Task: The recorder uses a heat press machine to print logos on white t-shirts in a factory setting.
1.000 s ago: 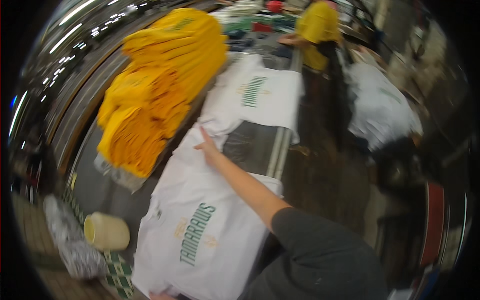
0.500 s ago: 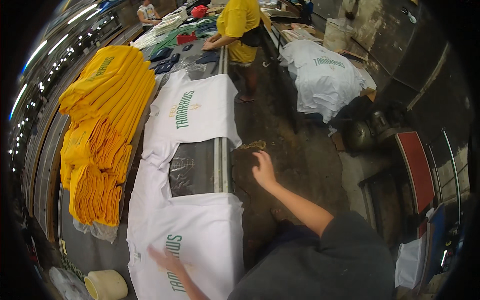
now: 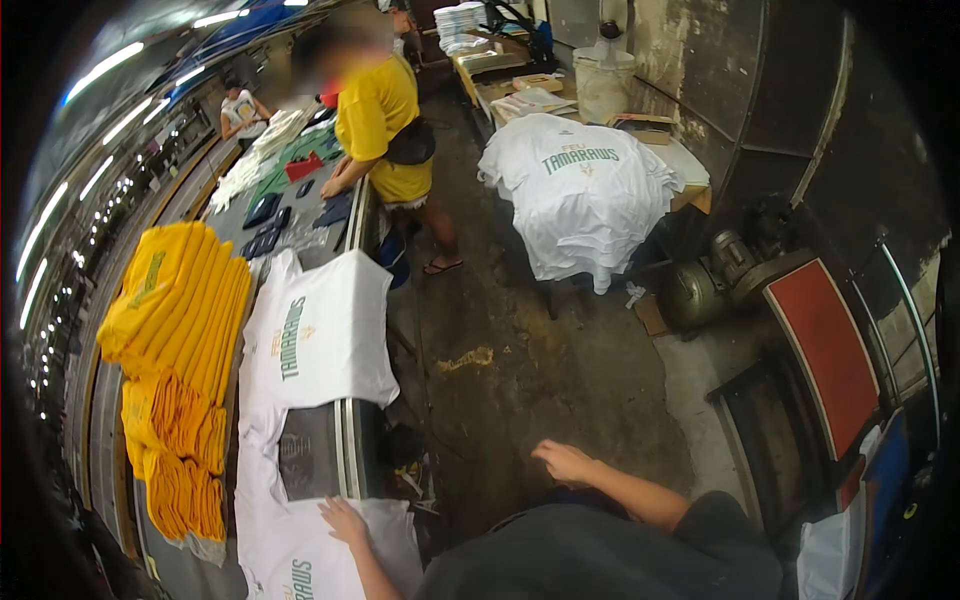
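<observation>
My left hand (image 3: 345, 521) rests with its fingers spread on a white T-shirt (image 3: 385, 535) near the front of the long table, by the shirt's upper edge. That shirt bears green and yellow printing and runs past the lower edge of the view. Over the floor, right of the table, my right hand (image 3: 563, 462) hangs in the air with its fingers loosely bent and nothing in it. Farther along the table another printed white T-shirt (image 3: 345, 325) lies flat, its side draping over the table's right edge.
Stacks of folded yellow shirts (image 3: 180, 310) stand left of the white ones. A co-worker in yellow (image 3: 378, 120) handles dark cloth pieces across the table. A pile of white T-shirts (image 3: 590, 200) covers a stand on the right, with a compressor (image 3: 715, 270) and red board (image 3: 825, 350) nearby.
The view has swung up and to the right. My left hand, blurred over the near shirt's print before, now lies near its upper edge. My right hand has come lower and nearer my body.
</observation>
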